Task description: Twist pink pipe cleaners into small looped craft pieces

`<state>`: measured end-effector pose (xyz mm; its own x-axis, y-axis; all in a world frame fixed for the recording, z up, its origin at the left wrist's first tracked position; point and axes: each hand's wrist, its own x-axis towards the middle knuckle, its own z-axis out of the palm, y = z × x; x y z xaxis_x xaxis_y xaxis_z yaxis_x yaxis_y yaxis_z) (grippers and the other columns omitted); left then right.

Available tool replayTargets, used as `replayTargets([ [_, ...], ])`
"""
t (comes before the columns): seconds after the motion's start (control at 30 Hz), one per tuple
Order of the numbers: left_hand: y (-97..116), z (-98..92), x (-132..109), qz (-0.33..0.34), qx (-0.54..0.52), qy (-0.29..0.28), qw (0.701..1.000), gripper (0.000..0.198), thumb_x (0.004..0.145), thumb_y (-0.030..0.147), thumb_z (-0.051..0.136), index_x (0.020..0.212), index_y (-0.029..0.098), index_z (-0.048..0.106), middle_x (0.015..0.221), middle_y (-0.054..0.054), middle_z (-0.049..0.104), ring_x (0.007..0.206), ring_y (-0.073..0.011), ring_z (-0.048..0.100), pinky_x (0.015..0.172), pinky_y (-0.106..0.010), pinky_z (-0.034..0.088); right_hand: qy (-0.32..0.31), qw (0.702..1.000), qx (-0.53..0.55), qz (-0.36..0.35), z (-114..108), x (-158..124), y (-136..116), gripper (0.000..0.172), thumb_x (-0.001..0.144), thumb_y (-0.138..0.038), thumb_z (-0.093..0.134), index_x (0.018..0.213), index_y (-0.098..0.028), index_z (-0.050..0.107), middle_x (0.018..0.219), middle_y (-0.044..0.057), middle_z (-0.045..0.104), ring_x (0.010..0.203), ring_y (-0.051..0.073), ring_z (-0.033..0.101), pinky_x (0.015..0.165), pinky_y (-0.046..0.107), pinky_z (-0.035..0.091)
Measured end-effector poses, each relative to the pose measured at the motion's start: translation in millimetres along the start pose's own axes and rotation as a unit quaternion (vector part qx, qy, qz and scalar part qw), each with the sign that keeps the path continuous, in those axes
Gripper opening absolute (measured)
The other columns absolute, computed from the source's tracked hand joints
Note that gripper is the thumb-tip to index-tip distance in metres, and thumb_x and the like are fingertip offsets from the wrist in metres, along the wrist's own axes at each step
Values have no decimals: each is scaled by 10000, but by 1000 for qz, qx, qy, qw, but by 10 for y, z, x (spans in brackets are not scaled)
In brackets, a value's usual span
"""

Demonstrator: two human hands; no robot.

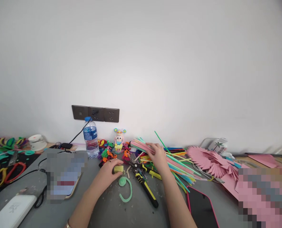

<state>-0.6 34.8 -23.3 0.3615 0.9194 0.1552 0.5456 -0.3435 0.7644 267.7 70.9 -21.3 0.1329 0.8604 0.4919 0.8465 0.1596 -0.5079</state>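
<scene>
Pastel fuzzy sticks [179, 164], bundled on the grey table [141, 218] under the right hand [157, 155].
Right fingers bent over bundle; cannot tell if clenched. Left hand [107, 174] pinches yellowish piece [118, 168]. Just beside: green curl [122, 181] with coiled disc, black-and-yellow pliers [147, 191]. Bottle [92, 152] behind: blue label [90, 133], characters too small to read. Rightward: pleated pink paper [201, 158], packet [219, 145] with palm-tree print.

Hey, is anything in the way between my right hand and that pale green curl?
Yes. The black-and-yellow pliers lie on the table between your right hand, whose fingers are on the pipe cleaner bundle, and the pale green curl. Nothing visible lies on top of the curl.
</scene>
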Motion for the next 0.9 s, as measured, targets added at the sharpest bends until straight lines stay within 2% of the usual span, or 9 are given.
replayTargets([
  [0.17, -18, 38, 2, 17, 3, 11, 1000, 288, 746, 191, 620, 1025, 254, 657, 1025, -47, 687, 964, -237, 628, 833, -343, 479, -18, 1000, 10, -4, -14, 5, 14, 133, 790, -241, 564, 884, -255, 658, 959, 60, 602, 978, 296, 533, 837, 433, 388],
  [0.37, -47, 107, 69, 28, 0, 115, 993, 287, 781, 256, 603, 1068, 236, 604, 948, -46, 704, 869, -224, 642, 756, -348, 501, -78, 994, 66, -47, -150, 5, 53, 97, 787, -236, 544, 790, -222, 640, 956, 68, 612, 956, 257, 570, 833, 392, 456],
  [0.47, -14, 149, 93, 27, -25, 141, 989, 349, 790, 268, 592, 1135, 233, 554, 1011, -63, 701, 862, -220, 642, 692, -327, 499, -112, 988, 89, -66, -216, -18, 38, 82, 766, -220, 562, 774, -214, 644, 970, 73, 614, 997, 251, 577, 862, 375, 464],
  [0.53, 25, 178, 95, 31, -39, 137, 989, 423, 794, 275, 592, 1207, 236, 507, 1100, -82, 683, 907, -226, 638, 694, -329, 496, -146, 981, 111, -69, -248, -37, 23, 74, 754, -211, 576, 771, -213, 648, 1013, 76, 604, 1060, 256, 563, 890, 373, 457],
  [0.67, 89, 258, 89, 53, -50, 98, 993, 563, 779, 245, 625, 1308, 244, 435, 1239, -98, 628, 1032, -241, 607, 821, -375, 479, -215, 966, 136, -52, -283, -66, 0, 53, 743, -225, 615, 712, -217, 657, 1122, 84, 571, 1191, 282, 495, 920, 385, 441],
  [0.77, 102, 329, 92, 79, -31, 68, 994, 591, 759, 208, 655, 1314, 254, 454, 1187, -81, 656, 1065, -248, 590, 904, -400, 447, -237, 962, 128, -37, -288, -74, -16, 72, 736, -248, 655, 674, -212, 664, 1194, 91, 553, 1230, 299, 466, 936, 399, 428],
  [0.9, 116, 382, 104, 91, 51, 62, 993, 463, 757, 175, 649, 1201, 266, 555, 1000, -40, 715, 982, -263, 594, 921, -450, 406, -254, 962, 99, -21, -285, -77, -60, 102, 725, -263, 697, 647, -208, 661, 1274, 79, 535, 1265, 308, 431, 984, 427, 388],
])
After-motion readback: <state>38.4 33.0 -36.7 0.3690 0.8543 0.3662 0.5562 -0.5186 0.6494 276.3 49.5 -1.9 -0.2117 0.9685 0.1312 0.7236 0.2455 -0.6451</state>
